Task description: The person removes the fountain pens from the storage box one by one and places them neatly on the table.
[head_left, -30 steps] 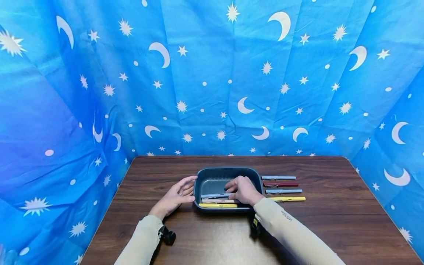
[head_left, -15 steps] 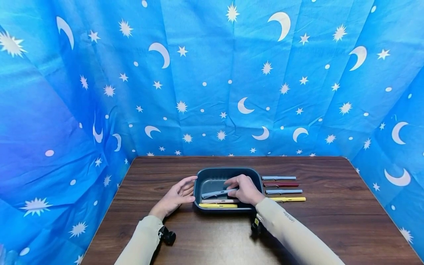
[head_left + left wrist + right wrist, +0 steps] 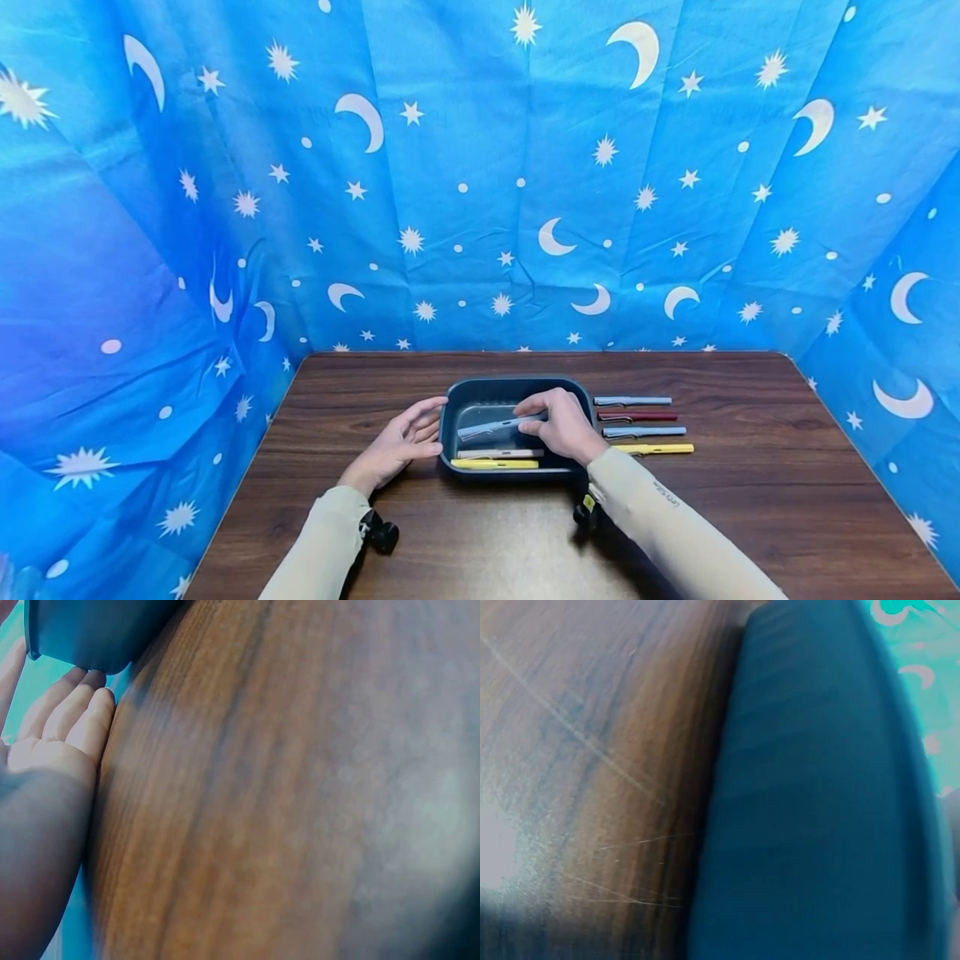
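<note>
Clock face laid flat on the table (image 3: 480,550), 12 at the far edge, 6 toward you
Your right hand (image 3: 562,427) is over the dark box (image 3: 555,475), thumb and fingers pinching the grey-blue pen (image 3: 487,429) near its 3 o'clock end
Pen extends from that hand toward 9 o'clock, tilted, far tip pointing about 8; cannot tell whether that tip touches the box floor
Your left hand (image 3: 397,443) is at the box's 9 o'clock wall, fingers loosely spread, fingertips at the outside; grey-blue pen lies toward its 3 o'clock, between your two hands
Inside the box, at 6 to 7 o'clock: a pale pen (image 3: 491,454), and nearer you a yellow pen (image 3: 495,464)
Four more pens (image 3: 637,417) lie in a column outside, at 3 o'clock, beyond your right hand
</note>
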`<state>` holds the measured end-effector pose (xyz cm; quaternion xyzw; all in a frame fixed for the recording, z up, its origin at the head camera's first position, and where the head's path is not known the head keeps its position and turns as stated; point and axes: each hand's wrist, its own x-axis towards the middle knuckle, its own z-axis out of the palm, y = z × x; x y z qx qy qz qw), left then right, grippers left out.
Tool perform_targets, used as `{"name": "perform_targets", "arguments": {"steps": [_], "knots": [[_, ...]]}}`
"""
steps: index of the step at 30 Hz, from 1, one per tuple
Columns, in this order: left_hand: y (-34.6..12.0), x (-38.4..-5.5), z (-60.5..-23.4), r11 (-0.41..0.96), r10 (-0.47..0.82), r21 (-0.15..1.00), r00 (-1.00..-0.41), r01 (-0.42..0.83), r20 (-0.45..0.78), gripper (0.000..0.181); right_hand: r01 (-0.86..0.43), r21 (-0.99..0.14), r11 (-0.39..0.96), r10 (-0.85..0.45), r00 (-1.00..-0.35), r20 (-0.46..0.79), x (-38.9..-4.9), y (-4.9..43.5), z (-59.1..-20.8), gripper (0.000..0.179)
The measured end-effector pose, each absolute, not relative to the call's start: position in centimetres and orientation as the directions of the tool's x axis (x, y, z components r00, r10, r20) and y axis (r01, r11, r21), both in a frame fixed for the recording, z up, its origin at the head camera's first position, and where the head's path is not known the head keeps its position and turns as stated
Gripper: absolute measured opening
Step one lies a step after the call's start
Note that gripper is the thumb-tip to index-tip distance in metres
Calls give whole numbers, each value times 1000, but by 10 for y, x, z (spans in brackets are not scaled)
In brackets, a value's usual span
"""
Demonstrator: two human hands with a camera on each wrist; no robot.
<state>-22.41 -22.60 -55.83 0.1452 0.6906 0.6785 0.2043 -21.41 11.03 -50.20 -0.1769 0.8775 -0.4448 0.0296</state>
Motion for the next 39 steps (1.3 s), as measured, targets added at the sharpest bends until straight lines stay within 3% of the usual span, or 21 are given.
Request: {"name": "perform_targets", "arguments": {"steps": [20,39], "knots": [[-226,-225,-558,39,482,997,-873,-69,-79,73,-333,-830,448,-271,-935,229,-200,150,-480,23],[-228,-224,-558,30,489,998,-870,-62,-69,75,-248,-898,364,-151,-967,206,-182,194,-481,29]]}}
